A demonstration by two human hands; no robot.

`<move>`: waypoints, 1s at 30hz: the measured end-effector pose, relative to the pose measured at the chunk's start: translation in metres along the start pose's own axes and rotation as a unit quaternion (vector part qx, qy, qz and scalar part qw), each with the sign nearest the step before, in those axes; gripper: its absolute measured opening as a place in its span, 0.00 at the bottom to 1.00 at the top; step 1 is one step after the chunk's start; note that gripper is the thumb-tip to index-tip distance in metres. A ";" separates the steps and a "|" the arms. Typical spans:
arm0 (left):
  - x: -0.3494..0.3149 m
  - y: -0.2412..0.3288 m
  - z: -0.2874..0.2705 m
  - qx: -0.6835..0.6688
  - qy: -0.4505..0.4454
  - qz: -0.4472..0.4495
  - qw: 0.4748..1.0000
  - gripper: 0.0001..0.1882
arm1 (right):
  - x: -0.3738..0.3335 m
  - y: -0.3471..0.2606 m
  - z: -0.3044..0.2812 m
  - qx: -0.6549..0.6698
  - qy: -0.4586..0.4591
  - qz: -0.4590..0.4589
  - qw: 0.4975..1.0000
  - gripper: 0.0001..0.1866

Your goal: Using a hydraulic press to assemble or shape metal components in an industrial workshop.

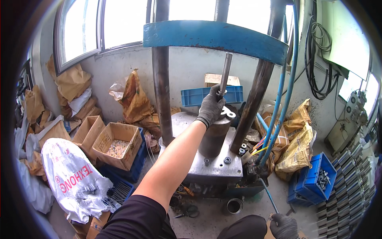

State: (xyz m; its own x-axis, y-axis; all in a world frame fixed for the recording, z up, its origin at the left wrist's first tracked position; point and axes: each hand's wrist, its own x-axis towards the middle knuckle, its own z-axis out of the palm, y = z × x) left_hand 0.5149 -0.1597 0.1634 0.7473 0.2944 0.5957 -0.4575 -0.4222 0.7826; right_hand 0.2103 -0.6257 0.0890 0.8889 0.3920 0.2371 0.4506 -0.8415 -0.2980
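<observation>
Rod (226, 73): slim, straight, plain cylinder of grey metal; shows a smooth, shiny side, with a bright collar (223, 93) at the lower end. Location: above the dark cylinder (215, 143) on the metal surface (217, 170), between the left post (162, 87) and the right post (254, 95), in front of the blue crate (191, 97).

Left hand (212, 106), gloved: closed around the lower part of the rod, just beside the collar. Right hand (285, 227), gloved: clasped on the near end of the blue lever (269, 195); fingers partly hidden.

Clearance: narrow on the right, with the right post near the cylinder; wider on the left, with bare surface partly covered by the forearm (175, 165). Above, top end overlapping the lower edge of the blue beam (215, 38) in view; actual gap, cannot tell. Below, white rings (228, 112) on the cylinder, just beside the left hand. Near the front edge of the surface, small dark rings (227, 159).

Orientation: long axis close to upright, leaning slightly right toward the top. Points upward to the beam with one end, downward to the cylinder with the other.
</observation>
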 end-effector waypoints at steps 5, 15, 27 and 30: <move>-0.003 0.004 0.002 0.003 0.006 -0.001 1.000 0.28 | 0.000 -0.003 -0.004 -0.016 -0.017 0.021 0.999 0.09; -0.002 0.004 0.002 -0.015 0.001 -0.017 1.000 0.26 | -0.001 0.002 -0.005 -0.012 -0.040 0.011 0.999 0.09; -0.003 0.008 0.006 -0.045 -0.001 -0.025 0.999 0.20 | 0.123 -0.014 -0.057 -0.064 0.265 -0.121 0.955 0.06; -0.002 0.002 0.005 -0.057 -0.002 -0.023 0.998 0.20 | 0.191 -0.012 -0.076 -0.108 0.376 -0.155 0.907 0.05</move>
State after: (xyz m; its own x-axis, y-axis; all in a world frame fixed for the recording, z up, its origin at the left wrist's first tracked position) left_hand 0.5146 -0.1658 0.1628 0.7698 0.3079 0.5590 -0.4749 -0.3089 0.8241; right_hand 0.3688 -0.5692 0.2077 0.3777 0.3261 0.8666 0.5711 -0.8188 0.0593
